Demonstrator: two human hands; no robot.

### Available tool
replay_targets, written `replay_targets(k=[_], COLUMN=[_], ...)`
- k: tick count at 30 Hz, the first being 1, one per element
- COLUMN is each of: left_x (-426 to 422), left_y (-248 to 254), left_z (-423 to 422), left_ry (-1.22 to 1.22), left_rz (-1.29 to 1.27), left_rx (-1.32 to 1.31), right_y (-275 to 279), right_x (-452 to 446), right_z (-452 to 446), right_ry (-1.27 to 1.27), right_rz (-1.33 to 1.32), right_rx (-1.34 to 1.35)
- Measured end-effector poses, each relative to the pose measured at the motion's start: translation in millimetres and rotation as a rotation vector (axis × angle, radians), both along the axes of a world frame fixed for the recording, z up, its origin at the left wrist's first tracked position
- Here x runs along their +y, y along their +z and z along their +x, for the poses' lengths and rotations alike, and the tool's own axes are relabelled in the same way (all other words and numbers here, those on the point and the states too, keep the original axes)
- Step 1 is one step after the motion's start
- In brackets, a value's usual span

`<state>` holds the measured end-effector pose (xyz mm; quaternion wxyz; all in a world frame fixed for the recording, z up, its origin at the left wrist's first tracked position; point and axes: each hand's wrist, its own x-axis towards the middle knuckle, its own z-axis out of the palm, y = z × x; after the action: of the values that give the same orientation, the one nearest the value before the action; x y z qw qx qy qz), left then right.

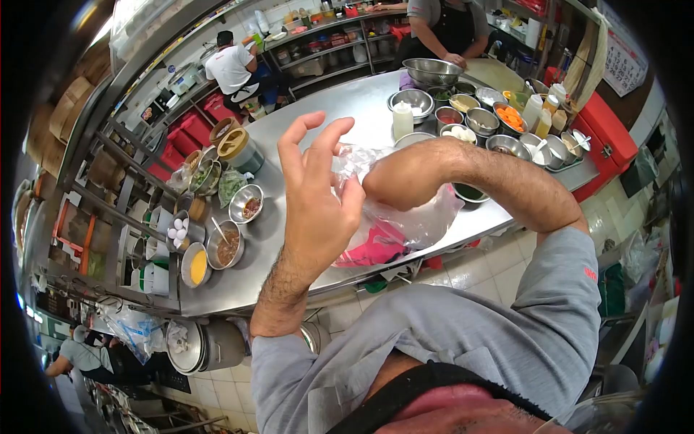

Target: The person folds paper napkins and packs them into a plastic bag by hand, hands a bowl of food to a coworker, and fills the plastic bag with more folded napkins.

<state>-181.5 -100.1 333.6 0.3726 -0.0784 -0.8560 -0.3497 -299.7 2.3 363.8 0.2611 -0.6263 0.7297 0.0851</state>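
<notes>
A clear plastic bag (426, 217) hangs at the front edge of the steel table, with something bright pink and red (376, 246) showing in its lower part. My left hand (318, 195) is raised at the bag's gathered top, thumb against the crumpled plastic and two fingers lifted and bent. Close beside it, my right hand (405, 177) is curled into a fist on the same gathered plastic. Its fingertips are hidden from view behind the back of the hand.
On the steel table (278, 253), bowls of brown sauce (225, 246) and yellow liquid (196, 266) stand left. Several metal bowls and squeeze bottles (532, 111) crowd the right, near a red cooler (603, 145). A co-worker (448, 32) stands across the table.
</notes>
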Motion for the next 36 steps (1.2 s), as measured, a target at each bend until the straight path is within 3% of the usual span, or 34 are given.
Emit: replay_targets(k=[6, 9, 11, 13, 16, 18, 21, 23, 26, 29, 32, 34, 36], left_x=[6, 5, 2, 0, -10, -6, 4, 7, 13, 18, 21, 26, 17], left_y=[-10, -10, -5, -13, -21, -13, 0, -4, -3, -1, -7, -9, -6], left_z=[-2, -5, -10, -19, -32, -30, -24, -28, -31, -27, -31, -27, -18], left_ry=[0.006, 0.096, 0.174, 0.157, 0.267, 0.422, 0.489, 0.488, 0.52, 0.537, 0.365, 0.135, 0.062], left_rz=[-0.072, -0.213, -0.341, -0.253, -0.445, -0.522, -0.53, -0.522, -0.66, -0.532, -0.384, 0.483, 0.632], left_rx=[0.061, 0.174, 0.052, -0.089, -0.208, 0.119, 0.062, 0.065, 0.214, 0.143, 0.078, -0.161, -0.105], right_y=[-64, -49, -56, -68, -32, -22, -19, -22, -30, -37, -53, -58, -52], right_x=[-9, -8, -9, -11, 1, 7, 16, 10, 1, -3, -2, -7, -8], right_z=[-19, -6, -8, -6, 11, 4, 3, 8, 3, 3, 10, 1, -6], right_ry=[0.069, 0.044, 0.01, -0.004, 0.008, 0.057, 0.078, 0.139, 0.202, 0.205, 0.249, 0.349, 0.48], right_rz=[-0.091, -0.087, -0.111, -0.103, -0.021, -0.043, -0.061, 0.11, 0.164, 0.125, 0.075, 0.022, -0.117], right_rx=[0.191, 0.236, 0.156, 0.072, 0.089, 0.127, 0.167, 0.194, 0.189, 0.192, 0.172, 0.195, 0.127])
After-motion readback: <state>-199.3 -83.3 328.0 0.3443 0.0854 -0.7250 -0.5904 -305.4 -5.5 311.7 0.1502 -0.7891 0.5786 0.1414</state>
